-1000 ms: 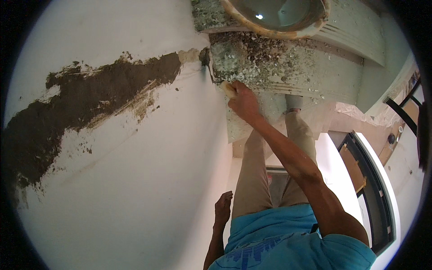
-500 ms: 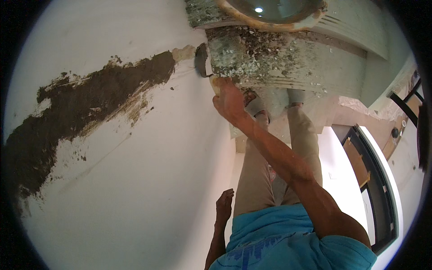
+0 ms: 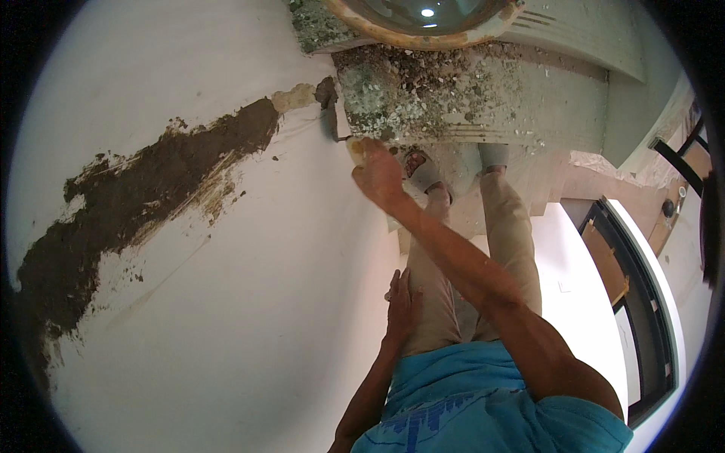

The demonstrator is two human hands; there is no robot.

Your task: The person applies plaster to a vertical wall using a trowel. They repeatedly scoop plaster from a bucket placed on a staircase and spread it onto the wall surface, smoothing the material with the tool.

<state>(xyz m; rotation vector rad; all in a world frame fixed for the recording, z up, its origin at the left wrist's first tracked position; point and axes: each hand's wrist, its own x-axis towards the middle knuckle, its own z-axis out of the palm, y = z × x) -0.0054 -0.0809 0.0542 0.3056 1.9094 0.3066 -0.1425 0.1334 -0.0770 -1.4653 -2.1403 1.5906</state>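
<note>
My right hand [image 3: 380, 175] is closed around the pale handle of a trowel [image 3: 333, 123], whose blade stands nearly edge-on against the white wall beside the step. Just above the blade, a dab of dark mortar [image 3: 325, 92] sticks to the wall. A long rough band of wet mortar [image 3: 162, 181] slopes down the wall to the left, with a dry, pale patch [image 3: 294, 98] between it and the dab. My left hand [image 3: 405, 303] rests by my left thigh near the wall, fingers stretched out, holding nothing.
Ahead, a stair step [image 3: 559, 98] is littered with mortar crumbs and white chips. A round basin [image 3: 423, 39] with a crusted rim and water inside stands on the step above. My feet are on a lower step. A dark-framed opening [image 3: 642, 325] lies to the right.
The trowel blade has slid slightly down and turned more edge-on, showing a mortar dab on the wall above it. My left hand has risen to my thigh. The view has shifted a little.
</note>
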